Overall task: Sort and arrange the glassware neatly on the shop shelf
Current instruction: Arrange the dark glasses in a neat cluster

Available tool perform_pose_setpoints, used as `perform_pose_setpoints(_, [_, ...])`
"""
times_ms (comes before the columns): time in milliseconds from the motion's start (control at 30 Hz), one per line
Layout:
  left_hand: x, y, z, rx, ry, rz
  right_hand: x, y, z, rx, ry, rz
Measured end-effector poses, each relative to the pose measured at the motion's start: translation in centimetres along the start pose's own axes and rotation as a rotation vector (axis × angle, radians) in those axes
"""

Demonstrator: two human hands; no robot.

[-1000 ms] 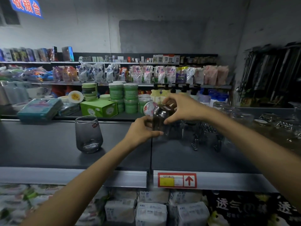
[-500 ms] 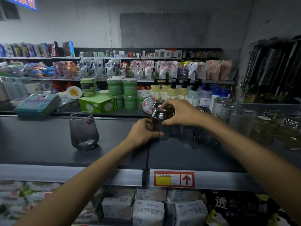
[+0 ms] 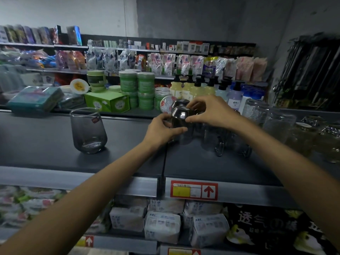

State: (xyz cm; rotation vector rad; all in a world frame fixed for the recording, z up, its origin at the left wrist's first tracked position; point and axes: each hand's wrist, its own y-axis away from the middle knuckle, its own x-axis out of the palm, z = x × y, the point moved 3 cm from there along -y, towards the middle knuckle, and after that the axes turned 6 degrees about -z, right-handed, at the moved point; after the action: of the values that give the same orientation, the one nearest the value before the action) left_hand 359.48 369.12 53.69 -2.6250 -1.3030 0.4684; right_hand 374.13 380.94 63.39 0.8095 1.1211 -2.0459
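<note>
Down below the fingers, nearest the camera, white wrapped packs [image 3: 161, 227] fill the lower tier, and a red price label [image 3: 194, 190] with an arrow sits on the front lip of the dark shelf [image 3: 46, 144]. Both forearms reach over that lip to one smoky glass [image 3: 179, 116], which stands mouth-down with its glossy base up. The left hand [image 3: 161, 131] wraps its fingers round the glass's lower side, thumb laid across the front. The right hand [image 3: 211, 113] pinches the upturned base between thumb and fingertips. Whether the rim touches the shelf cannot be told, since the left hand hides it. Just behind the fingers stands a second dark glass [image 3: 180, 103], also base-up. Well to the left of the fingers a grey tumbler [image 3: 88, 131] stands upright and alone on the shelf. To their right, clear glasses [image 3: 276, 124] crowd together. Beyond the fingers are a green box [image 3: 106, 103], stacked green tubs [image 3: 137, 83] and pump bottles [image 3: 195, 89].
</note>
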Motion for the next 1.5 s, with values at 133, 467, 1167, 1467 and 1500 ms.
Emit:
perform_pose_setpoints(133, [0.4, -0.4, 0.4, -0.030, 0.035, -0.003, 0.4, 0.0, -0.5, 0.009, -0.006, -0.018])
perform_pose_setpoints(467, [0.5, -0.8, 1.1, -0.036, 0.034, -0.037, 1.2, 0.3, -0.9, -0.003, 0.003, -0.052])
perform_pose_setpoints(1167, [0.6, -0.4, 1.0, -0.004, 0.053, -0.045, 1.6, 0.9, -0.1, -0.087, 0.057, -0.104])
perform_pose_setpoints(1467, [0.4, 0.1, 0.7, -0.005, 0.028, -0.040, 1.7, 1.3, 0.1, -0.077, 0.086, -0.112])
perform_pose_setpoints(1500, [0.4, 0.2, 0.6, -0.004, 0.019, -0.039, 1.8, 1.3, 0.1, -0.074, 0.090, -0.110])
